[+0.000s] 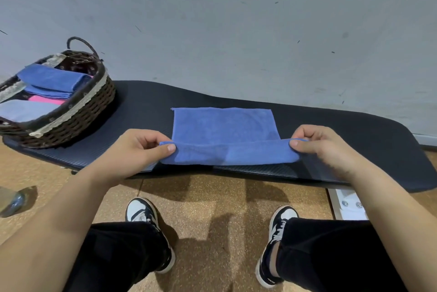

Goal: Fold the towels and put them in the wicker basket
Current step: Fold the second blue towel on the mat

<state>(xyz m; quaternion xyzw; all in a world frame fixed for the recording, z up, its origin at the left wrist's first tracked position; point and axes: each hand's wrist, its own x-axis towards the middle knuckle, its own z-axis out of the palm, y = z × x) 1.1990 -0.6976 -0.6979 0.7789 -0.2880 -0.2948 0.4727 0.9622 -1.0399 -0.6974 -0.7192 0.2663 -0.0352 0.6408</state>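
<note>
Head view: a blue towel (224, 126) is seen spread on the black padded counter (354, 131), near the middle of the frame, with its near edge raised off the surface. That edge is pinched at both ends. The fingers (170, 147) of the left hand (139, 147) are clamped on the end at 9 o'clock, and the right hand (324, 147) is clamped on the end at 3 o'clock, thumbs on top. The fold is judged to be begun but not yet laid down. The wicker basket (78, 107) is set at 10 o'clock from the towel, well apart from it, and folded towels (54, 77) in blue, pink and a pale shade are held in it. Next, the pinched edge would need to be carried toward 12 o'clock and matched to the far edge, with both ends level, then pressed flat.
</note>
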